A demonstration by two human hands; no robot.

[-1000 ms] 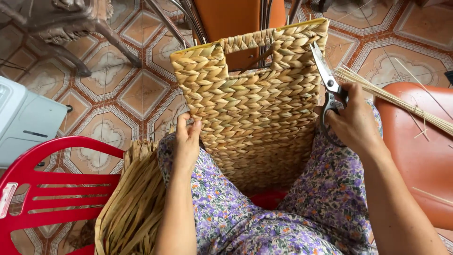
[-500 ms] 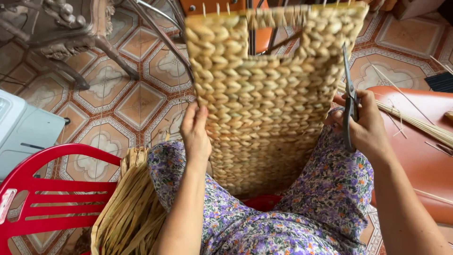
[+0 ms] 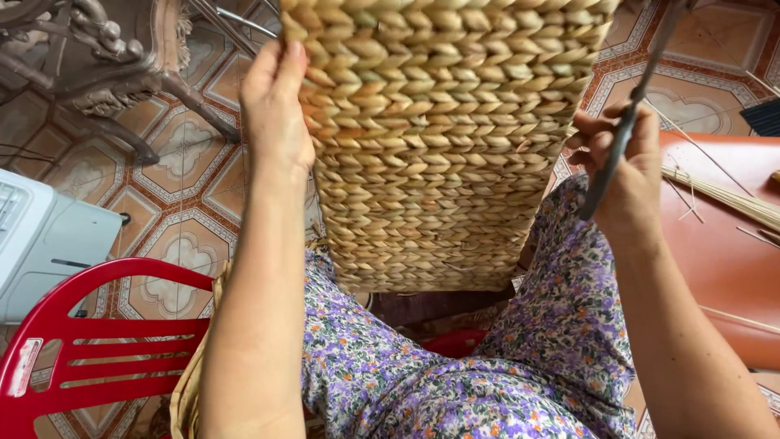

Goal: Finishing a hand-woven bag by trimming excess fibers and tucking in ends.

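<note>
Woven basket (image 3: 443, 138) of pale braided fibre is held upright over the lap, between the two hands; its top runs out of frame and its lower edge hangs just above the floral-clad knees. Left hand (image 3: 276, 122) is laid flat against the basket's left side, fingers (image 3: 272, 69) extended upward along the weave, thumb hidden behind the edge; a pressing hold rather than a pinch. Right hand (image 3: 630, 175) is closed around a pair of dark scissors (image 3: 630, 122), blades pointing up and away, just beside the basket's right edge; contact between this hand and the weave cannot be told.

A white label strip (image 3: 22, 366) is noted on the frame of the red plastic chair (image 3: 89, 341), lower left; its print is too small to tell. A white boxy appliance (image 3: 41, 240) sits behind that chair.

Right of the lap, an orange-brown surface (image 3: 723, 260) carries loose straw strands (image 3: 723, 195). Bundled straw (image 3: 191, 390) lies against the left thigh. Patterned floor tiles (image 3: 183, 179) show open between chair and dark carved furniture legs (image 3: 106, 73), upper left.
</note>
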